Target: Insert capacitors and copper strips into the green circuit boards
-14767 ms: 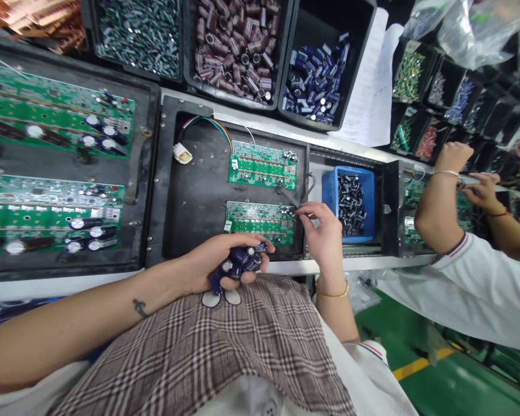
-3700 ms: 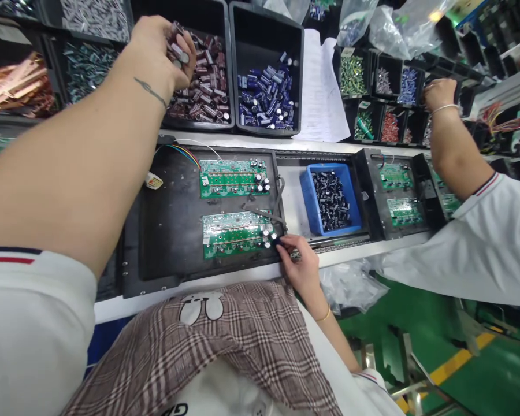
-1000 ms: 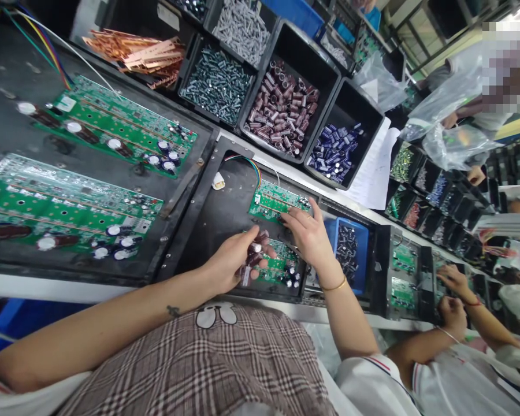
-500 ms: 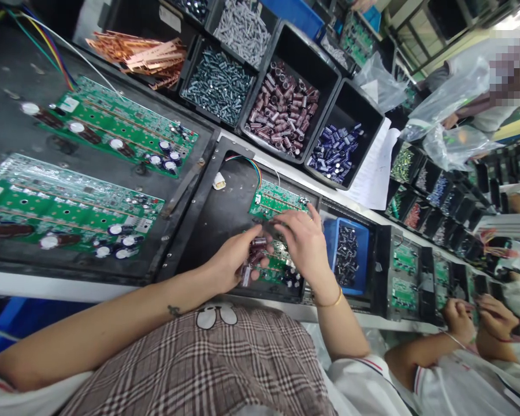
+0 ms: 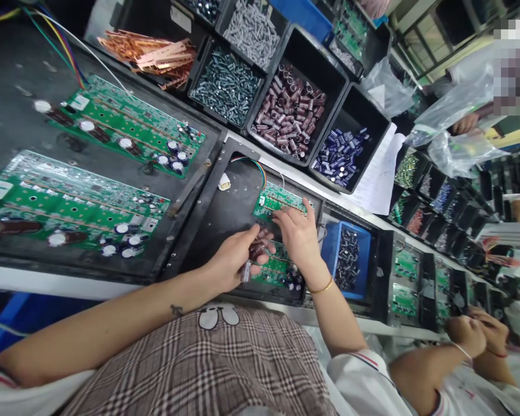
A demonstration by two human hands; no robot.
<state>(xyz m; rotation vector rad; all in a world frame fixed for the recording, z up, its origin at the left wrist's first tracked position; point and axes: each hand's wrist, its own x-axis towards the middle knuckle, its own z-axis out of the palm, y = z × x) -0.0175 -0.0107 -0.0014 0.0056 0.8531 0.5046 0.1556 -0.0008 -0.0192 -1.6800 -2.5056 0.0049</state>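
Several brown capacitors [image 5: 256, 249] lie in my left hand [image 5: 238, 257], whose fingers curl round them above the near part of the black tray [image 5: 216, 211]. My right hand [image 5: 297, 234] is over the upper green circuit board [image 5: 266, 202], fingertips down at its surface; whatever they pinch is hidden beneath them. Coloured wires run from that board's upper left corner. The lower circuit board [image 5: 273, 271], partly covered by my hands, carries small dark capacitors at its right end. A white connector [image 5: 224, 182] rests on the tray at the upper left.
Two populated boards [image 5: 125, 124] [image 5: 78, 202] lie on the left tray. Behind are bins of brown capacitors [image 5: 288, 112], blue capacitors [image 5: 340, 153] and copper strips [image 5: 156, 58]. A blue box [image 5: 359, 260] stands to the right. Another person's hands [image 5: 476, 332] are at the far right.
My right hand has moved slightly away from my left hand and down onto the upper board. My left hand still holds the brown capacitors. The view has shifted a little.
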